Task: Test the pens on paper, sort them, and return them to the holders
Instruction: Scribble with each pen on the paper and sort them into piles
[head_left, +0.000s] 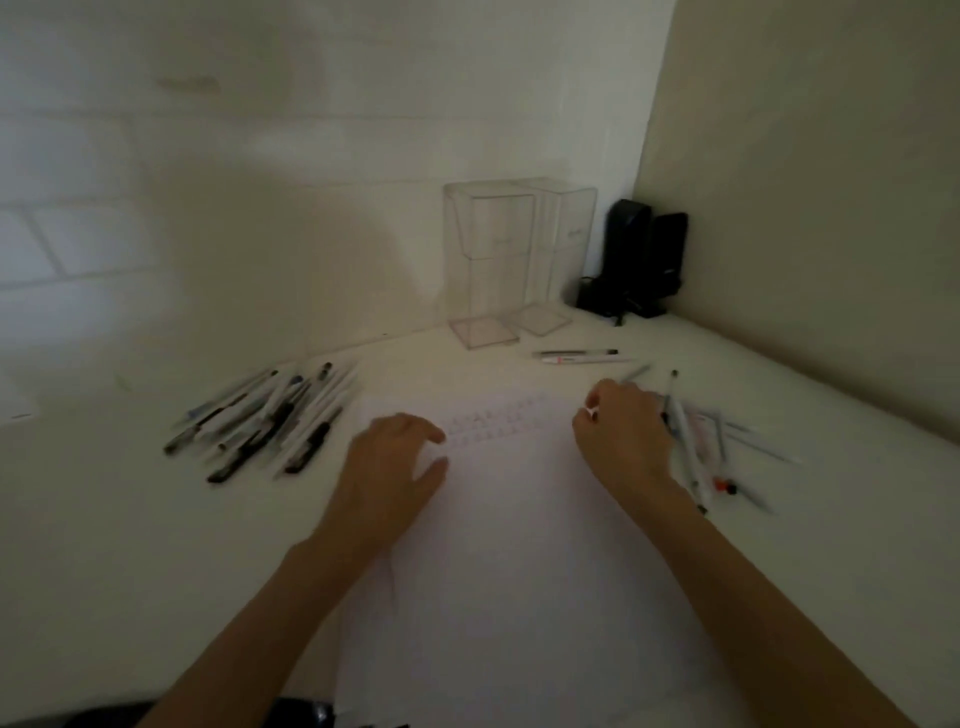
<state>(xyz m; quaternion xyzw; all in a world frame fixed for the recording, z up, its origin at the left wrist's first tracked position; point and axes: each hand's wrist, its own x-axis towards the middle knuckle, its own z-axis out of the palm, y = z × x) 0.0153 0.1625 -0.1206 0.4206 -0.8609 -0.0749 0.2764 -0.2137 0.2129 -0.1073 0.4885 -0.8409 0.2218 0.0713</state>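
A white sheet of paper (519, 545) lies on the table in front of me, with faint test marks along its far part. My left hand (400, 462) rests on the sheet's upper left, fingers relaxed and spread. My right hand (623, 431) grips a pen (636, 372) whose tip pokes out beyond the fingers, at the sheet's right edge. A heap of pens (265, 421) lies to the left. A smaller blurred scatter of pens (711, 441) lies to the right. Two pens (576, 356) lie apart near two clear holders (493, 260) by the wall.
Black objects (639, 260) stand in the corner to the right of the holders. Walls close the table at the back and on the right. Something dark (301, 714) sits at the near edge beneath my left arm. The picture is dim and blurred.
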